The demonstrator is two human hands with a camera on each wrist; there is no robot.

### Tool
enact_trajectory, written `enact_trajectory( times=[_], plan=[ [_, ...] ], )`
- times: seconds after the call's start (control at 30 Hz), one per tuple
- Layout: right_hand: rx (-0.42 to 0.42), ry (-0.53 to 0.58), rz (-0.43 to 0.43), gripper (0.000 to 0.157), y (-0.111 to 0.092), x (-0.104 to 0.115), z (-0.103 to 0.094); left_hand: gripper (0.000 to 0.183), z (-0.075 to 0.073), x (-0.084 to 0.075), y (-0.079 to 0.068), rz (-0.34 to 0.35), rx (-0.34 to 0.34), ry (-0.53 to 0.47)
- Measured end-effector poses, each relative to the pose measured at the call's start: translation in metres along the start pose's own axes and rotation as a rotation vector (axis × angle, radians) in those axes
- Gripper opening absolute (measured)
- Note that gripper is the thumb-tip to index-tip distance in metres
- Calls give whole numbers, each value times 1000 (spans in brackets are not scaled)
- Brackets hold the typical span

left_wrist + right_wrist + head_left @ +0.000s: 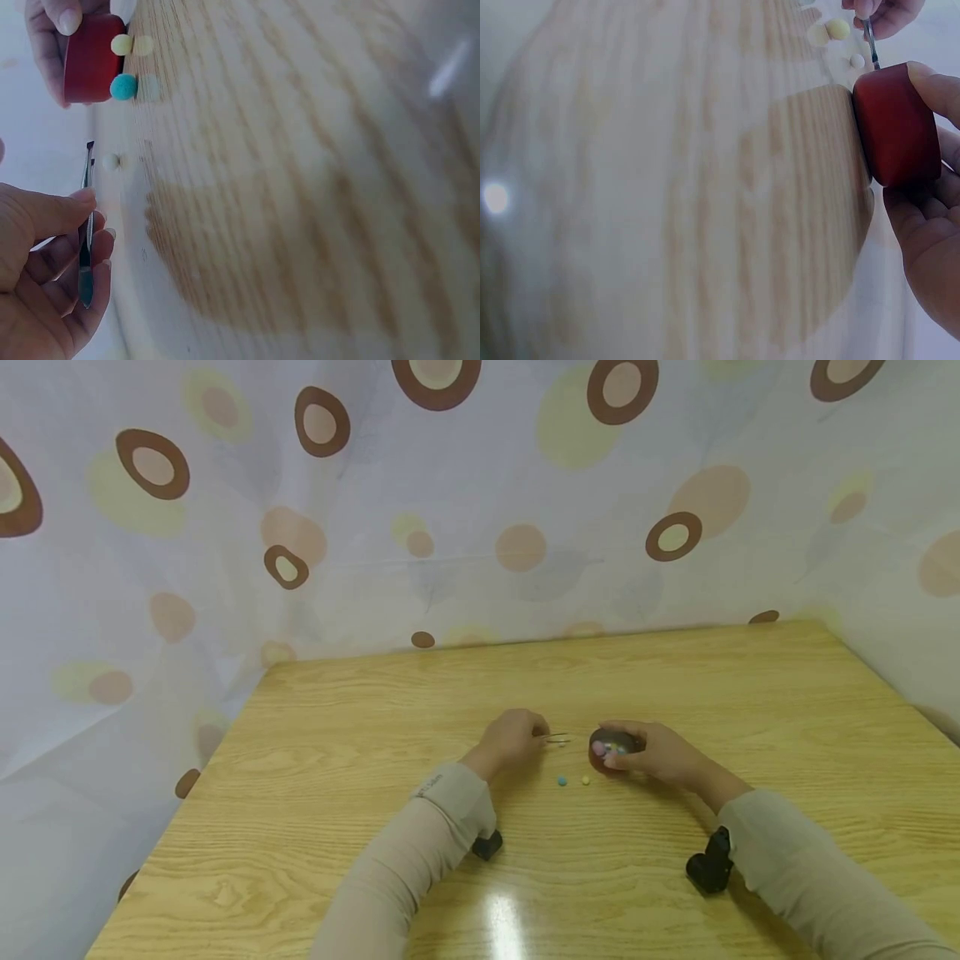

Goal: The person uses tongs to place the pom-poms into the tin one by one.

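Observation:
My left hand (514, 739) pinches a pair of metal tweezers (88, 232) between thumb and fingers. The tweezer tips stand slightly apart, close by a small white ball (111, 161) on the table. My right hand (660, 755) holds a small round red container (897, 127) by its sides, fingers on one side and thumb on the other. Inside it, pink and other pale-coloured balls (599, 748) show in the head view. A blue-green ball (124, 87) and a yellow ball (121, 45) lie on the table in front of the container, nearer to me.
The wood-grain table (360, 718) reaches back to a white curtain (480, 585) with brown and yellow spots. Black wrist-camera mounts hang below the left cuff (487, 844) and the right cuff (711, 863).

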State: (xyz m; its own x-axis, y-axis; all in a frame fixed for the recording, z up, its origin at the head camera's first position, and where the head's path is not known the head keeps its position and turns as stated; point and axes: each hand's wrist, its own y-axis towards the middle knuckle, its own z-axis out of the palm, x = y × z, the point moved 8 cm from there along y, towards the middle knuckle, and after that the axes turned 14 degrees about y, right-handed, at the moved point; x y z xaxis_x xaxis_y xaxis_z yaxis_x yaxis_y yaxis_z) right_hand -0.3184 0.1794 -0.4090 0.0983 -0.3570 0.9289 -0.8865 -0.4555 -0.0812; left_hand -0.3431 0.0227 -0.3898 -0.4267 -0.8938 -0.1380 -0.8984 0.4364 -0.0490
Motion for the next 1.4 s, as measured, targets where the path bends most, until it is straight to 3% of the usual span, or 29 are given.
enact_trajectory(
  times=[0.83, 1.4],
  plan=[
    [-8, -29, -6, 63, 0, -3, 1, 17, 9, 4, -1, -22, 52, 38],
    [-8, -41, -15, 65, 0, -3, 0, 17, 1, 3, -3, 2, -16, 43]
  ],
)
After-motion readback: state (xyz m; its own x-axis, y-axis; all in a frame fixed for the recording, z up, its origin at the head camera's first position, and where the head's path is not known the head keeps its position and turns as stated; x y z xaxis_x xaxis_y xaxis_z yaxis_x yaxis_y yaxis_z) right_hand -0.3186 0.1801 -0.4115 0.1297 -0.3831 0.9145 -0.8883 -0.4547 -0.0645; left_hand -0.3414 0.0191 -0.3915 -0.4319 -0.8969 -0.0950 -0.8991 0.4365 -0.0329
